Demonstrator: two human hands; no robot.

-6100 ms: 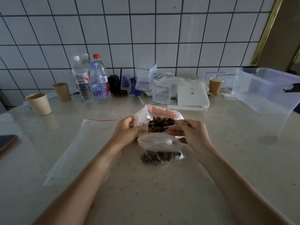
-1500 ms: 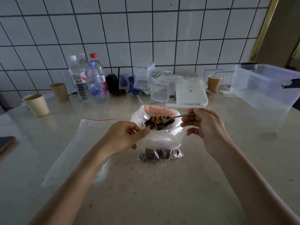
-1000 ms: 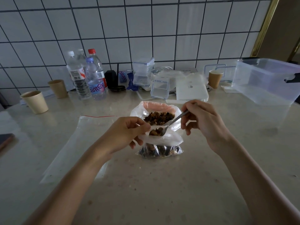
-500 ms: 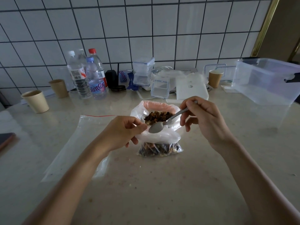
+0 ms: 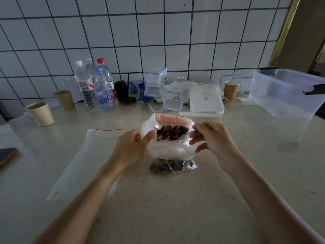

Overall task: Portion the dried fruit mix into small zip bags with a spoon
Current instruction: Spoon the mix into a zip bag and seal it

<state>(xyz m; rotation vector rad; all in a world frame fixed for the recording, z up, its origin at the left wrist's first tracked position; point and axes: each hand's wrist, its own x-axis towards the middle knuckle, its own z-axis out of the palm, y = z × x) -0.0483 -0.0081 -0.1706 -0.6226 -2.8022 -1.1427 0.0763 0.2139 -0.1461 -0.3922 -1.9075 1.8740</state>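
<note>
While the dried fruit mix (image 5: 171, 132) sits heaped in the open white bag (image 5: 168, 148) mid-bench, the right hand (image 5: 213, 140) pinches a spoon (image 5: 186, 134) whose bowl dips into it. The left hand (image 5: 131, 147) grips the bag's left rim. A small zip bag (image 5: 173, 166) part-filled with fruit lies just in front on the bench (image 5: 175, 208); an empty large zip bag (image 5: 82, 159) lies to the left.

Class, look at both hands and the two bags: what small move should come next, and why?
Probably lift a spoonful out. The right hand holds the metal spoon with its bowl buried in the dried fruit inside the white plastic bag, while the left hand pinches open the small clear zip bag in front, only partly filled.
</note>
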